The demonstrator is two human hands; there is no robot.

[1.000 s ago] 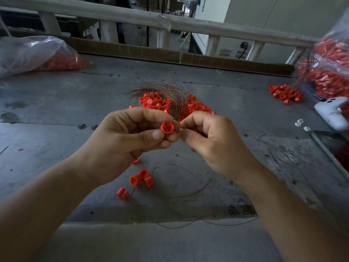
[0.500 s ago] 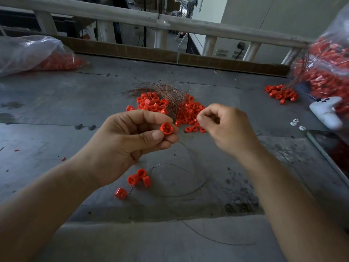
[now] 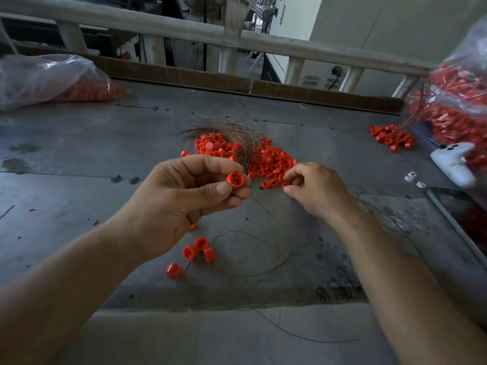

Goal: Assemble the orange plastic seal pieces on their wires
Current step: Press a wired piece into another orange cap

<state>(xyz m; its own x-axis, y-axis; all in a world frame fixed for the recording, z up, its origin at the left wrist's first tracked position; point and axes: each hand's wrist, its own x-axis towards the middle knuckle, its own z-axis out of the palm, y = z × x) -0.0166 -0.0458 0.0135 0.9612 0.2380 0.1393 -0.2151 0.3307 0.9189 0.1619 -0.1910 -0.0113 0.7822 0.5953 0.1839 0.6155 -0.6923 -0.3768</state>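
My left hand (image 3: 181, 201) pinches an orange seal cup (image 3: 234, 179) between thumb and fingers above the grey table (image 3: 79, 159); a thin wire (image 3: 263, 214) trails down from it. My right hand (image 3: 313, 191) reaches into the near edge of the loose orange seal pieces pile (image 3: 271, 162), its thumb and fingertips closing on a small orange piece (image 3: 285, 184). A bundle of copper wires (image 3: 232, 133) lies across the pile. Several finished seals (image 3: 199, 250) with wires lie on the table under my left hand.
A plastic bag of orange pieces (image 3: 52, 80) lies at the back left. A larger bag (image 3: 458, 101) stands at the right, with a small heap of wired seals (image 3: 392, 138) and a white controller (image 3: 453, 162) beside it. A dark tray edge (image 3: 453, 219) is at the right.
My right hand left the seal held in my left hand and moved right and forward to the pile. The left hand kept holding its seal.
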